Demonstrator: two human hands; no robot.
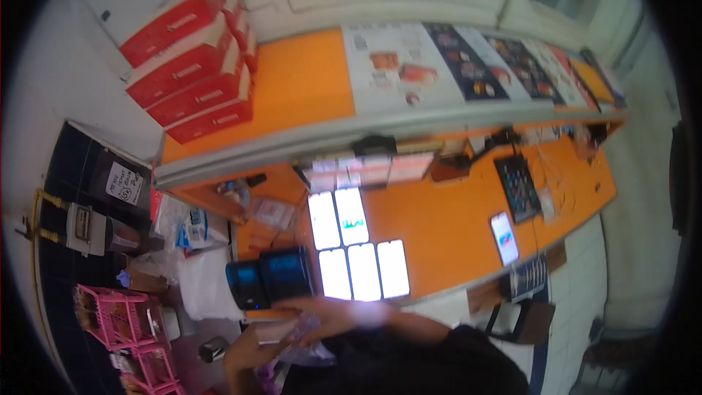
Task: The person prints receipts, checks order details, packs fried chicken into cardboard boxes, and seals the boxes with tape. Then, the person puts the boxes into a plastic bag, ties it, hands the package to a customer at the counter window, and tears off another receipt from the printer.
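My left hand (247,355) and my right hand (322,316) come together low in the middle, close in front of my dark clothing. Between them is a thin, see-through lilac plastic bag (311,352), crumpled, with the fingers of both hands closed on it. A small pale flat piece (272,332) shows beside the bag at the left hand; blur hides what it is. Just beyond my hands stand two dark boxy devices, a larger one (287,276) and a smaller one (246,285), at the orange desk's near left edge.
Several lit phones (363,272) lie grouped on the orange desk (453,227) before a monitor (369,170). Another phone (504,238) and a black keyboard (517,189) lie rightward. Red boxes (197,66) are stacked on the upper shelf. Pink baskets (121,318) and a metal cup (213,350) stand left.
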